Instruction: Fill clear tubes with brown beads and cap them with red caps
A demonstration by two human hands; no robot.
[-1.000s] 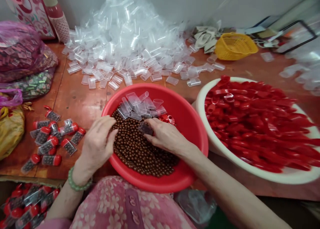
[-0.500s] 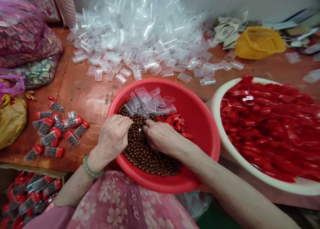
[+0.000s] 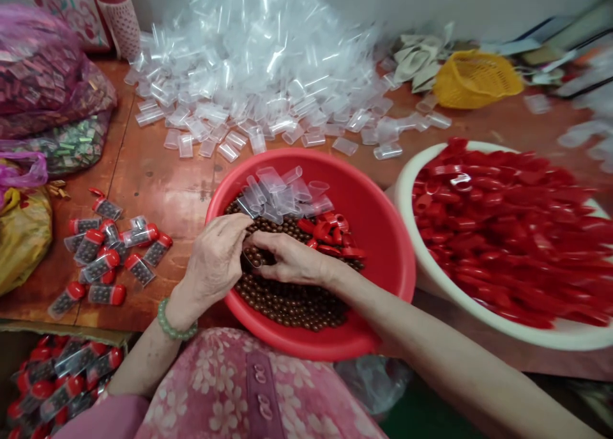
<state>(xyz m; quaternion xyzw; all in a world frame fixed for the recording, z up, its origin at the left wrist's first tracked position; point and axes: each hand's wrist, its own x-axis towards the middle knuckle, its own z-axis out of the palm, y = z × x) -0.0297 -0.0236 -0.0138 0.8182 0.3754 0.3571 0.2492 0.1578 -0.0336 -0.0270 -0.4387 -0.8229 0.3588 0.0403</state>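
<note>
In the red basin (image 3: pixel 390 247) lie brown beads (image 3: pixel 297 311), clear plastic tubes (image 3: pixel 272 196) and a few red caps (image 3: pixel 330 231). My right hand (image 3: pixel 292 257) is over the beads, thumb and fingers closed on a clear plastic tube (image 3: pixel 248 259), little of which shows. My left hand (image 3: pixel 218 250) is just beside it at the basin's left side, fingers curled together; what they hold, if anything, is hidden. The two hands' fingertips meet or nearly meet.
Capped bead-filled tubes (image 3: pixel 100 264) lie on the table at left, more in a box (image 3: pixel 62 381) below. A white tub (image 3: pixel 405 202) of red caps stands right. Behind are a heap of clear tubes (image 3: pixel 268 75), a yellow basket (image 3: pixel 474 84) and filled bags (image 3: pixel 43 75).
My right hand has moved left, from over the beads to my left hand, with the clear tube in its fingers. My left hand has stayed nearly in place. The view has shifted slightly.
</note>
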